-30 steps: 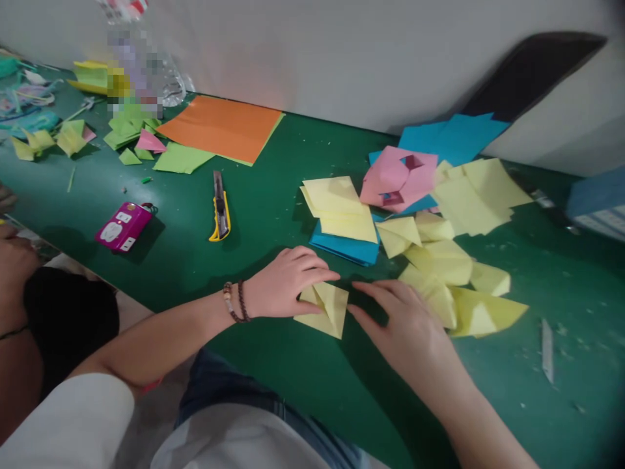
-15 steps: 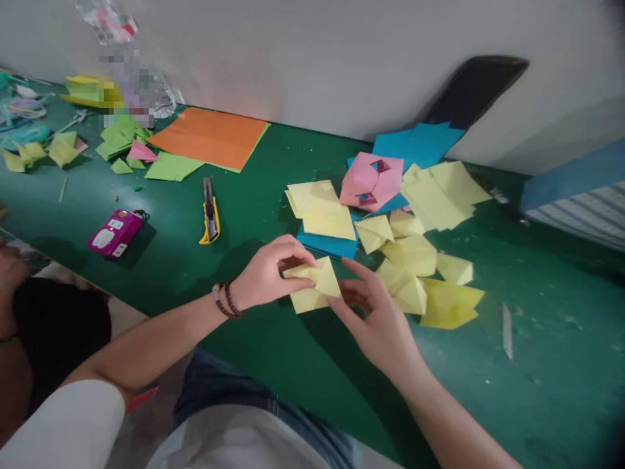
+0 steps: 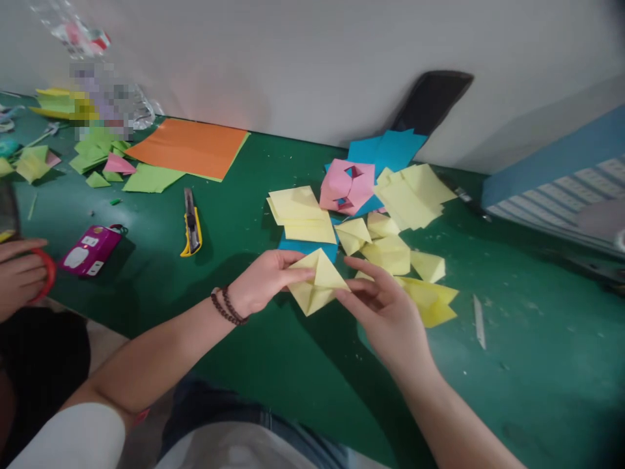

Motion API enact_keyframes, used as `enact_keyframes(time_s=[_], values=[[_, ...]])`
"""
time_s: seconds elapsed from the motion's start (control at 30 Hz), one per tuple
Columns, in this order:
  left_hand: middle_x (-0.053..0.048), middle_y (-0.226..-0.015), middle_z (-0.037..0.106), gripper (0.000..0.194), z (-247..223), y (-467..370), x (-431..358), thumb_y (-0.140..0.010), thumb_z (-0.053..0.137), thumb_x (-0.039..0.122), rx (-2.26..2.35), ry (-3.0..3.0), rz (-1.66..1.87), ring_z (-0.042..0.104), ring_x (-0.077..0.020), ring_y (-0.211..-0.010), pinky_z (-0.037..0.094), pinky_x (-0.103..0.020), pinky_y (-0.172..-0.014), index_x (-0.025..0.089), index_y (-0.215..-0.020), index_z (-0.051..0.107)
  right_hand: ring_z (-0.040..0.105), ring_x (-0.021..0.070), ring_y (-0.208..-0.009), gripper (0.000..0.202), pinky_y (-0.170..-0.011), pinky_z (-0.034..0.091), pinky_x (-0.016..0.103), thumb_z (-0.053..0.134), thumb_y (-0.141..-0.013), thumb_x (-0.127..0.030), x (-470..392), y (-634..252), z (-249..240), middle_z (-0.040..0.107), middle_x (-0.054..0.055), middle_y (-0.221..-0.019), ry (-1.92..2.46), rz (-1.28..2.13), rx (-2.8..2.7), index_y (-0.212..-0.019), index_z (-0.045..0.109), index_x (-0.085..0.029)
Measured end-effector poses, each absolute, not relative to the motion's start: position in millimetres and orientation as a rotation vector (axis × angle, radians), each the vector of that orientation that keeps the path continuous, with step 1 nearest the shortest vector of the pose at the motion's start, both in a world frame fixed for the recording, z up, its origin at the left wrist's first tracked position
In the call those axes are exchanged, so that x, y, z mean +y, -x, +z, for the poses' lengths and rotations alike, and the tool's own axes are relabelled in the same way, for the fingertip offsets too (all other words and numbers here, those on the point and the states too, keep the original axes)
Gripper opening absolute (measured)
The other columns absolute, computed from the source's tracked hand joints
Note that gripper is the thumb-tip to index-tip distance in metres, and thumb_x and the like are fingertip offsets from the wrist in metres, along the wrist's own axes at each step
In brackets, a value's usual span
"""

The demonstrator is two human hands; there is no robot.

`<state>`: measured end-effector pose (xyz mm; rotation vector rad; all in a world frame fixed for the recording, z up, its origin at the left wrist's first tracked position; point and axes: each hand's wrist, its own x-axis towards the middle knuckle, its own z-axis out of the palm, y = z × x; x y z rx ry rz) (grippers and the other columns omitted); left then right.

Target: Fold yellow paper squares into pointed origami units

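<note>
A pale yellow folded paper (image 3: 319,290) is held up above the green table, turned corner-up with creases meeting near its middle. My left hand (image 3: 261,283) pinches its left side, thumb on top and fingers behind. At its right corner, my right hand (image 3: 388,319) grips with the thumb in front, its index finger raised apart. Just beyond lie yellow paper sheets (image 3: 303,208) on blue paper (image 3: 300,244). Folded yellow pieces (image 3: 385,254) lie past my right hand, and a pink folded paper ball (image 3: 347,187) sits behind them.
A yellow utility knife (image 3: 192,225) lies to the left, near a purple power socket box (image 3: 92,251). Another person's hand (image 3: 22,270) holds red-handled scissors at the left edge. Orange paper (image 3: 190,148) lies at the back; a loose blade strip (image 3: 479,320) rests at right.
The yellow paper has been turned from a flat-edged position to corner-up. The view has shifted rightward. Another person's hand with red-handled scissors has come up at the left.
</note>
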<state>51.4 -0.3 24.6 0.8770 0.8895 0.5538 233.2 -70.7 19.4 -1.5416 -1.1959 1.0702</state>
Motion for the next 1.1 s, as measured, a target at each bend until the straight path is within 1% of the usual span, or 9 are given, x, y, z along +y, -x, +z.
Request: enact_keyframes(time_s=[0.1,0.17,0.3,0.43,0.6,0.77,0.83,0.97,1.1], values=[[-0.007,-0.084,0.072,0.031,22.4,-50.0,-3.6,-0.07,0.079,0.034,0.879,-0.847,0.562,0.065,-0.0148,-0.073,0.051,-0.027,-0.071,0.011,-0.09,0.073,0.065,0.0159,-0.065,0.041,-0.061,0.056,0.03,0.072,-0.076,-0.041,-70.9,-232.4,18.3,0.067,0.0,-0.072,1.617,0.975,-1.224,-0.112,0.063,-0.024],[-0.007,-0.083,0.072,0.029,22.3,-49.7,-5.7,-0.069,0.08,0.032,0.873,-0.863,0.571,0.065,-0.014,-0.072,0.051,-0.026,-0.069,0.012,-0.088,0.072,0.063,0.0143,-0.061,0.036,-0.057,0.054,0.028,0.071,-0.077,-0.041,-71.4,-231.3,17.3,0.067,0.0,-0.07,1.659,0.906,-1.264,-0.107,0.066,-0.024],[-0.005,-0.078,0.072,0.023,19.8,-51.0,-8.5,-0.067,0.081,0.027,0.957,-0.904,0.568,0.065,-0.0149,-0.069,0.05,-0.025,-0.064,0.012,-0.083,0.072,0.064,0.0152,-0.06,0.032,-0.058,0.056,0.029,0.072,-0.075,-0.042,-71.3,-229.9,17.3,0.069,0.001,-0.069,1.697,0.894,-1.287,-0.101,0.069,-0.024],[-0.005,-0.077,0.071,0.02,16.7,-52.2,-8.4,-0.068,0.08,0.026,0.98,-0.841,0.622,0.065,-0.0143,-0.068,0.051,-0.026,-0.065,0.011,-0.077,0.071,0.066,0.0163,-0.062,0.035,-0.061,0.058,0.031,0.071,-0.076,-0.043,-69.7,-230.8,19.3,0.072,0.001,-0.072,1.68,0.995,-1.22,-0.106,0.07,-0.025],[-0.004,-0.075,0.069,0.021,19.4,-54.0,-8.0,-0.064,0.081,0.023,0.971,-0.711,0.594,0.064,-0.0133,-0.067,0.051,-0.025,-0.064,0.01,-0.075,0.069,0.066,0.0147,-0.061,0.029,-0.063,0.059,0.03,0.068,-0.079,-0.038,-70.6,-230.8,18.8,0.071,0.0,-0.07,1.618,0.97,-1.193,-0.105,0.069,-0.024],[-0.004,-0.078,0.069,0.026,19.8,-54.6,-7.9,-0.062,0.082,0.023,0.962,-0.629,0.576,0.064,-0.0146,-0.069,0.051,-0.026,-0.064,0.011,-0.08,0.069,0.068,0.0158,-0.068,0.035,-0.065,0.06,0.031,0.066,-0.081,-0.036,-73.6,-228.8,18.6,0.074,0.004,-0.085,1.563,0.992,-1.206,-0.113,0.066,-0.024],[-0.005,-0.079,0.069,0.027,19.4,-54.3,-7.7,-0.061,0.083,0.023,0.96,-0.633,0.572,0.065,-0.0152,-0.071,0.052,-0.027,-0.065,0.01,-0.08,0.069,0.068,0.0163,-0.069,0.034,-0.066,0.06,0.032,0.065,-0.081,-0.035,-73.8,-228.0,19.2,0.074,0.003,-0.084,1.565,0.995,-1.2,-0.113,0.066,-0.024],[-0.006,-0.078,0.069,0.026,20.1,-53.8,-7.6,-0.061,0.082,0.023,0.953,-0.636,0.565,0.065,-0.0165,-0.072,0.052,-0.028,-0.066,0.01,-0.078,0.068,0.066,0.0157,-0.066,0.029,-0.065,0.059,0.032,0.059,-0.084,-0.032,-73.2,-227.7,19.0,0.073,0.002,-0.08,1.591,0.977,-1.167,-0.112,0.066,-0.025],[-0.006,-0.077,0.069,0.025,20.9,-53.6,-7.5,-0.062,0.082,0.023,0.962,-0.631,0.573,0.064,-0.0156,-0.07,0.051,-0.027,-0.064,0.01,-0.077,0.067,0.065,0.0151,-0.067,0.029,-0.063,0.058,0.033,0.053,-0.088,-0.031,-72.7,-228.0,18.6,0.073,0.002,-0.087,1.536,0.994,-1.109,-0.115,0.063,-0.027]])
